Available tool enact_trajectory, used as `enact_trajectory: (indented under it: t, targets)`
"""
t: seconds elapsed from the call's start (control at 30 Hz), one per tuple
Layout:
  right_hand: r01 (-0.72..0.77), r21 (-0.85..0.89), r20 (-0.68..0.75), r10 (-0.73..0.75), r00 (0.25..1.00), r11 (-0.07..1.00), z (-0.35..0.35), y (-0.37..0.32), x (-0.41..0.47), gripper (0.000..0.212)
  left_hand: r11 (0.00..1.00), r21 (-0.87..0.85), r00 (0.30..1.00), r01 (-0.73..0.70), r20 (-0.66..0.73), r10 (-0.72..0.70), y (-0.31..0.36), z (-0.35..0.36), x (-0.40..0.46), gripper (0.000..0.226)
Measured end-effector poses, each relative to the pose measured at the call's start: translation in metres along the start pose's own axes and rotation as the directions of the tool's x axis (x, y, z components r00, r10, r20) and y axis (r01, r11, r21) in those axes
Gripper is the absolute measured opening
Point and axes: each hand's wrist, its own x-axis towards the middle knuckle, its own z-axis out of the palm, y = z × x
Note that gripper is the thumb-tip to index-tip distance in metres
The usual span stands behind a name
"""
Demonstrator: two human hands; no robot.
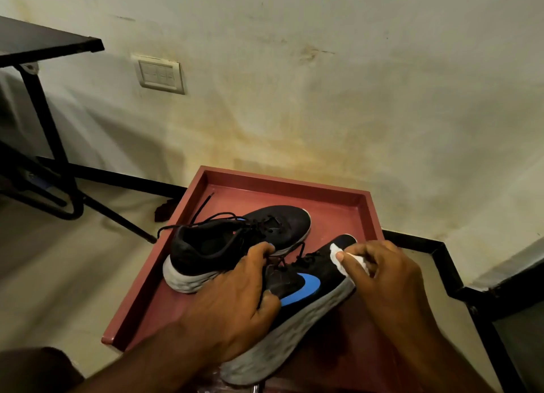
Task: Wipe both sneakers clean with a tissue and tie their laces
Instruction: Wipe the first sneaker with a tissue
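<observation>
Near sneaker (pixel 306 301): black upper, blue swoosh on its side, thick grey-white sole. It lies tilted on its side, toe pointing away toward the wall, heel toward the person, over the front part of a red tray (pixel 365 213).

Left hand (pixel 235 301): curled over the sneaker's collar and heel area, fingers hooked into the opening near the tongue, thumb pressing the side just behind the swoosh. A firm hold, fingers bent, not spread.

Right hand (pixel 382 269): fingers bunched narrow around a wad of white tissue (pixel 338 256), thumb tip on top of it. The tissue is pressed to the black upper near the toe, just ahead of the laces. Part of the wad sticks out past the thumb; the rest is hidden in the fingers.

Laces on the near sneaker: black, loose, crossing between the two hands; whether knotted cannot be told.

Second sneaker (pixel 238 242): same black make, upright on its sole, farther back on the tray and to the left, toe toward the wall. It touches or nearly touches the left hand's fingertips. Its lace (pixel 203 205) is untied, one end trailing across the tray toward the back left corner.

Tray stands close against a stained pale wall (pixel 323 98). A switch plate (pixel 160 74) is on the wall at left; a dark table (pixel 44 44) with black metal legs stands further left.
</observation>
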Motion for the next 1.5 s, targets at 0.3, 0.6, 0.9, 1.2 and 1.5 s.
enact_trajectory:
  t: [0.3,0.6,0.9,1.2,1.5]
  targets:
    - [0.408,0.040,0.267,-0.403,0.875,0.912,0.026,-0.044,-0.039,0.013,0.990,-0.031,0.989,0.141,-0.049,-0.142,-0.016,0.015,0.017,0.058]
    - [0.076,-0.136,0.306,-0.031,0.952,0.988,0.013,-0.008,-0.016,0.002,0.974,-0.054,0.956,0.219,0.212,-0.203,0.003,-0.003,0.011,0.087]
    - [-0.178,0.078,-0.036,0.181,0.983,0.981,-0.010,0.026,0.016,0.016,0.838,0.527,0.987,-0.143,0.008,0.163,0.002,0.003,0.005,0.088]
    - [0.155,0.176,0.199,-0.190,0.961,0.972,0.031,-0.027,-0.028,0.024,0.860,0.480,0.977,-0.173,-0.028,0.212,0.007,0.014,0.000,0.074]
    - [0.042,-0.178,0.015,-0.040,0.999,0.983,0.003,0.020,0.016,0.019,0.921,0.380,0.995,-0.086,-0.012,0.098,0.006,-0.001,-0.003,0.066]
